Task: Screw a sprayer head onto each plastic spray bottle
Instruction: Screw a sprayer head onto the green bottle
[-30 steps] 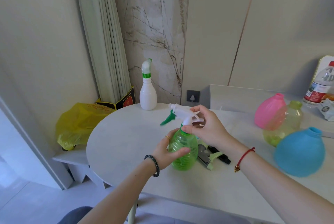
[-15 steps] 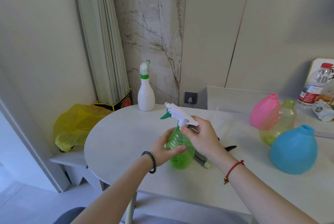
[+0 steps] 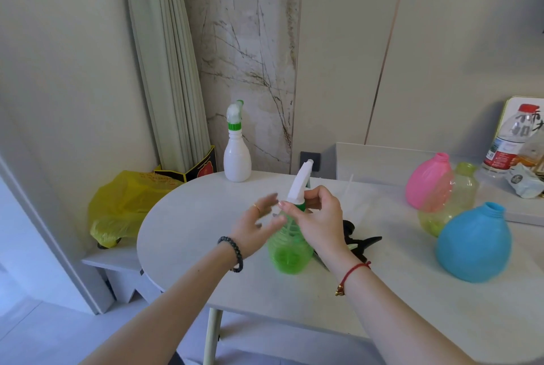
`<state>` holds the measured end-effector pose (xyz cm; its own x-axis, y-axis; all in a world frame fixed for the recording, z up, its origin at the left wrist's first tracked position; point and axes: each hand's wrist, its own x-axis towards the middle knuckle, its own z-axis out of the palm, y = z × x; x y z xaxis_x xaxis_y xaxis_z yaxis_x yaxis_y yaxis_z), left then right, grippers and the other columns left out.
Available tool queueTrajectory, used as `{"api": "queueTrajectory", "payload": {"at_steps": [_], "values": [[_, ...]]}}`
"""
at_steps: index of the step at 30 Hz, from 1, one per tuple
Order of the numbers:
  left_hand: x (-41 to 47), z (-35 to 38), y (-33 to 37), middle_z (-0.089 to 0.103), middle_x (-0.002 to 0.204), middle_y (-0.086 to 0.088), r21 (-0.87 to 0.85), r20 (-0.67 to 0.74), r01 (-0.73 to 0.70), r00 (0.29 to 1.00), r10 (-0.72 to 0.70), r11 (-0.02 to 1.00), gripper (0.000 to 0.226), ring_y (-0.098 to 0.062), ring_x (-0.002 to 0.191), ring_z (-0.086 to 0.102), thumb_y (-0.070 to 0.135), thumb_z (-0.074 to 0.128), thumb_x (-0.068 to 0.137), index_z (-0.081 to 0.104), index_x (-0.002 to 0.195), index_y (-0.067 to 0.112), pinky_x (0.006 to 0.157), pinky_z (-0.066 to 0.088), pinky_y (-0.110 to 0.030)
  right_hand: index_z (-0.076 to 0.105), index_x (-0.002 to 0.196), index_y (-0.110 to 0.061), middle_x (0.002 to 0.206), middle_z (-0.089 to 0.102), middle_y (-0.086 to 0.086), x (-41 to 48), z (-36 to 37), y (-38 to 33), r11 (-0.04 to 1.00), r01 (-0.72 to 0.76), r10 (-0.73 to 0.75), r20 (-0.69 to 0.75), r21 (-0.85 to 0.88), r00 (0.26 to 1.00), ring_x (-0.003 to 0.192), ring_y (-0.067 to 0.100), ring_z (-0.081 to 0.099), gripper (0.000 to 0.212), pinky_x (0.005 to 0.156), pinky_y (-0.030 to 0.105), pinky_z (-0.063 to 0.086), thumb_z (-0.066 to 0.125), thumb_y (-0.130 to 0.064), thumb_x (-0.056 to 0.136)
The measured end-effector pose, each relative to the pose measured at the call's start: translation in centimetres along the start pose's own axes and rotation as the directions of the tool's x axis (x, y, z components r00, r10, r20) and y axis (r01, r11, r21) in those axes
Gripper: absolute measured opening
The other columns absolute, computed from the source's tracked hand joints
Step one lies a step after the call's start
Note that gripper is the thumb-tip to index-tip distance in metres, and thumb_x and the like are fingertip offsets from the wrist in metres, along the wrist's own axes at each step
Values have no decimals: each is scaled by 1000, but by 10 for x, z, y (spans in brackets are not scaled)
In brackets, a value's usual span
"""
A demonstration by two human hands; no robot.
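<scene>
**Sprayer (image 3: 298,185) swung round, left hand (image 3: 251,229) off**

Its nozzle went from leftward to pointing away. My right hand (image 3: 321,223) pinches the sprayer collar, straight above the upright green bottle (image 3: 290,249) on the table (image 3: 200,217), axis vertical. My left hand, fingers spread, holds nothing, just left of it. The pink bottle (image 3: 428,182) and blue bottle (image 3: 474,244) stand headless, well right.

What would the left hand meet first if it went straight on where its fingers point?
Probably the translucent green plastic spray bottle, just under its white sprayer head, right beside the fingertips of the left hand; blur leaves depth unsure.
</scene>
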<state>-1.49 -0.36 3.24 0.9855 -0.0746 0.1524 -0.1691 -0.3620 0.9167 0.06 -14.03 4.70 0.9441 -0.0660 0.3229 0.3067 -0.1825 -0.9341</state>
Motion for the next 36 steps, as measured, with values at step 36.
{"api": "queueTrajectory", "payload": {"at_steps": [36], "values": [[21, -18, 84, 68, 78, 8, 13, 24, -70, 997, 70, 997, 24, 10, 65, 63, 11, 68, 75, 66, 79, 34, 58, 47, -4, 54, 100, -20, 105, 61, -7, -8, -3, 11, 985, -69, 27, 252, 160, 967, 105, 9, 54, 24, 87, 22, 42, 66, -26, 80]]}}
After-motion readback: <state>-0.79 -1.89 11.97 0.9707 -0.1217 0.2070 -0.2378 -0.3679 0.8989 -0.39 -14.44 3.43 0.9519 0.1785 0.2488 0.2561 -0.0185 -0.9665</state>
